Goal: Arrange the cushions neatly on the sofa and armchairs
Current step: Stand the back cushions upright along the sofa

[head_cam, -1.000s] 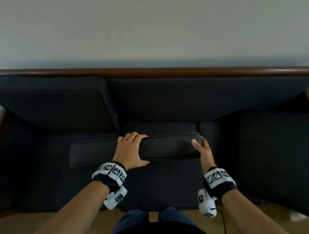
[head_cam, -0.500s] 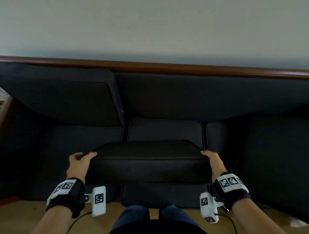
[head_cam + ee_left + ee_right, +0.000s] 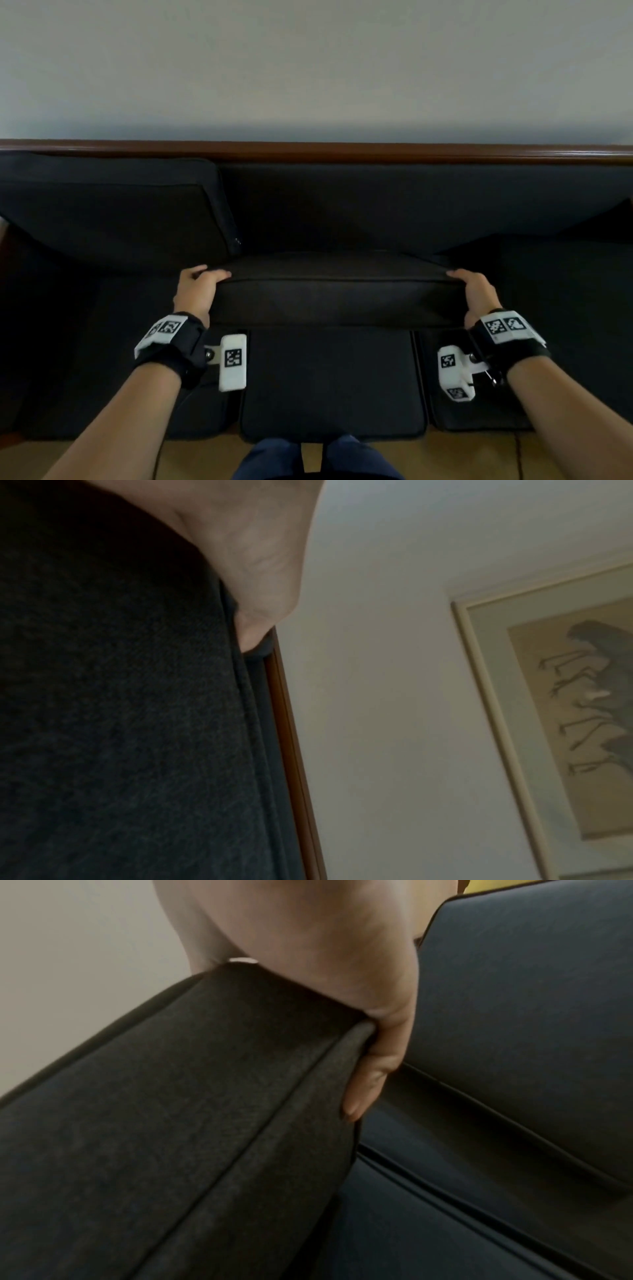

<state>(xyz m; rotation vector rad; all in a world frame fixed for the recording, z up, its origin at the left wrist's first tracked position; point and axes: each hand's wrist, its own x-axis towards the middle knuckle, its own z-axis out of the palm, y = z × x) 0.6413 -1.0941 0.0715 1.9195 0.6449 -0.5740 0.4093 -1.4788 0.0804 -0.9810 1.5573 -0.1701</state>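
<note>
I hold a dark grey rectangular cushion (image 3: 335, 294) level over the middle seat of the dark sofa (image 3: 329, 380). My left hand (image 3: 197, 287) grips its left end, fingers curled over the top edge. At the other end my right hand (image 3: 474, 291) grips the same way. The right wrist view shows the cushion (image 3: 178, 1123) with piped seams, thumb along its side. In the left wrist view the cushion (image 3: 113, 710) fills the left half, my palm above it. One back cushion (image 3: 113, 209) leans at the sofa's left; another cushion (image 3: 561, 308) lies at the right.
A wooden rail (image 3: 342, 152) tops the sofa back against a pale wall (image 3: 308, 68). A framed picture (image 3: 565, 710) hangs on that wall. Light wood floor (image 3: 479, 459) runs in front, and my knees (image 3: 318, 459) stand close to the seat edge.
My left hand slid from the cushion's middle to its left end. The cushion turned flat, rose off the seat and moved back toward the backrest.
</note>
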